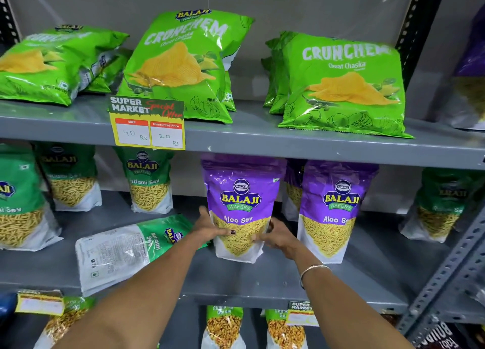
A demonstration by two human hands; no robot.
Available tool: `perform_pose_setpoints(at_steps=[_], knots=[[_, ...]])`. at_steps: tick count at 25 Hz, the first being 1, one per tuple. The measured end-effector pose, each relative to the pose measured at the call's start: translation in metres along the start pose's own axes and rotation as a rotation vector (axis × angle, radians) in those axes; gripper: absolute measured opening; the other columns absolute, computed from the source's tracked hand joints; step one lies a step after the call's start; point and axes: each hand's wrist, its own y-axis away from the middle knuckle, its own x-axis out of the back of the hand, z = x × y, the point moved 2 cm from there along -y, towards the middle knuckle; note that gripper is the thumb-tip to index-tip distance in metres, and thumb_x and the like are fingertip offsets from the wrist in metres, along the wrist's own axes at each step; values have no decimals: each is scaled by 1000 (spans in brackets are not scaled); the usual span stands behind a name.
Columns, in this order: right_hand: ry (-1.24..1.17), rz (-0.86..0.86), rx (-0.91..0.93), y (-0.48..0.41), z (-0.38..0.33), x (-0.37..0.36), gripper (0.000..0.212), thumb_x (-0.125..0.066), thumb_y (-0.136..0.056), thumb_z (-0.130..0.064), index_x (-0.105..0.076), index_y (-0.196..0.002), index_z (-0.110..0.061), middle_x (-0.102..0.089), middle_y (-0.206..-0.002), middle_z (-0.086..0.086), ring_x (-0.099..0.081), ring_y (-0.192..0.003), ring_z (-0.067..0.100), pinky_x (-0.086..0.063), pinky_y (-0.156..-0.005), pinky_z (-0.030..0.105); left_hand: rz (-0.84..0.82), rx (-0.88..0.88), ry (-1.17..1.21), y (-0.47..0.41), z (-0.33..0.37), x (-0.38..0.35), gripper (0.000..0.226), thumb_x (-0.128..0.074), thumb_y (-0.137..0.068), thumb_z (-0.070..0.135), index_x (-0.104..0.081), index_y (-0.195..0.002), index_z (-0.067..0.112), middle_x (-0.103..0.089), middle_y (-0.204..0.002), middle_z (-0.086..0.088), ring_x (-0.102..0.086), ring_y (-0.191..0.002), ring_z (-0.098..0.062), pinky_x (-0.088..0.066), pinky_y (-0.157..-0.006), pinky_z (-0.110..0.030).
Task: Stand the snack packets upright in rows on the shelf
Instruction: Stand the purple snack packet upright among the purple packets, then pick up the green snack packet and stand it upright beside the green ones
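Note:
A purple Aloo Sev packet (pixel 240 199) stands upright on the middle shelf (pixel 262 280). My left hand (pixel 210 226) grips its lower left side and my right hand (pixel 278 237) grips its lower right side. A second purple Aloo Sev packet (pixel 334 209) stands just to its right, with another partly hidden behind. A green Ratlami Sev packet (pixel 126 249) lies flat on its side on the same shelf, left of my left arm. Other green Ratlami Sev packets (pixel 149 181) stand upright further left and at the back.
Green Crunchem chip bags (pixel 341 86) lean on the upper shelf (pixel 262 139), which carries a yellow price tag (pixel 148 124). A green packet (pixel 441 207) stands at the far right. Chana packets (pixel 223 327) fill the bottom shelf. A metal upright (pixel 446 270) borders the right.

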Motion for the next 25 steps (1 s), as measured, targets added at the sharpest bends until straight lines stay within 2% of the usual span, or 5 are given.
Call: perform_pose_setpoints(at_steps=[8,13,19,23,25], knots=[[-29,63,-2,-4,-2,-11,63,-72,-68,17,-46,-126,13,-58,-128,27,-57,-115,32,-44,-105,47,-52,-33,-140,2,-5,0,86,-85,-60,29,-37,-129,7,-52,-136,-13,-50,-125,-29,-43,-102,-37],[627,-130,-575,12,-13,-30,11,-67,-74,-11,-59,-70,-3,-60,-37,2,-56,-32,9,-45,-39,15,-141,-180,-582,-17,-31,75,103,-76,-64,50,-22,-144,13,-22,-148,-12,-25,-139,-33,-30,-114,-43],[75,-57,-634,2,-16,-185,40,-50,-94,-26,-57,-59,-9,-60,-43,6,-58,-26,15,-46,-35,19,-314,20,-515,-49,-108,232,41,-57,-88,40,-63,-108,5,-62,-109,-25,-59,-105,-29,-49,-70,-23],[-392,265,-490,-2,-15,-258,23,-51,-92,-21,-51,-71,-13,-59,-41,4,-55,-24,12,-47,-38,22,-566,347,-23,-45,-150,259,43,-57,-88,38,-59,-117,6,-62,-118,-12,-59,-97,-23,-49,-93,-40],[-528,343,-434,-1,-24,-270,23,-47,-93,-14,-50,-70,-13,-59,-31,0,-56,-24,12,-46,-31,22,-613,318,-88,-45,-154,261,34,-54,-88,43,-62,-99,11,-71,-94,-7,-66,-82,-21,-55,-76,-32]])
